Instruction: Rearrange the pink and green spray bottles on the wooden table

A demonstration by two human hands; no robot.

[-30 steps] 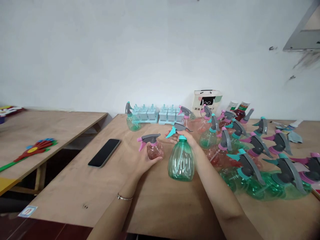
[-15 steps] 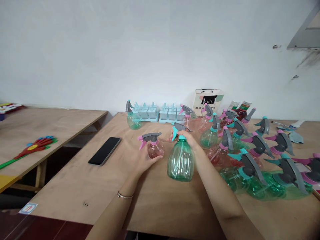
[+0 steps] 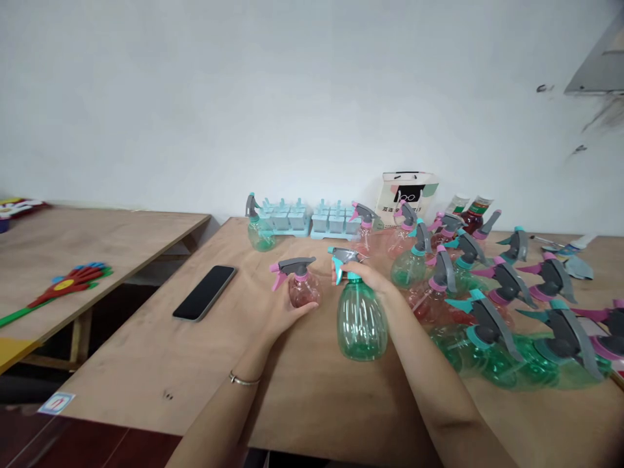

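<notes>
My right hand (image 3: pixel 366 276) is wrapped round the neck of a green spray bottle (image 3: pixel 361 322) with a grey and teal trigger head; the bottle stands slightly tilted on the wooden table (image 3: pixel 312 396). Just left of it, my left hand (image 3: pixel 279 312) cups the lower side of a small pink spray bottle (image 3: pixel 302 290) with a grey head and pink nozzle. A thin bracelet sits on my left wrist.
Several green and pink spray bottles (image 3: pixel 487 305) crowd the table's right side. A black phone (image 3: pixel 205 293) lies to the left. Blue ice-lolly moulds (image 3: pixel 307 221) and a paper bag (image 3: pixel 407 195) stand by the wall. A second table (image 3: pixel 73 260) on the left bears a colourful hand clapper (image 3: pixel 68 283).
The green bottle's trigger head has swung round to the left under my right hand, and the bottle has shifted slightly right. My left hand stays on the pink bottle.
</notes>
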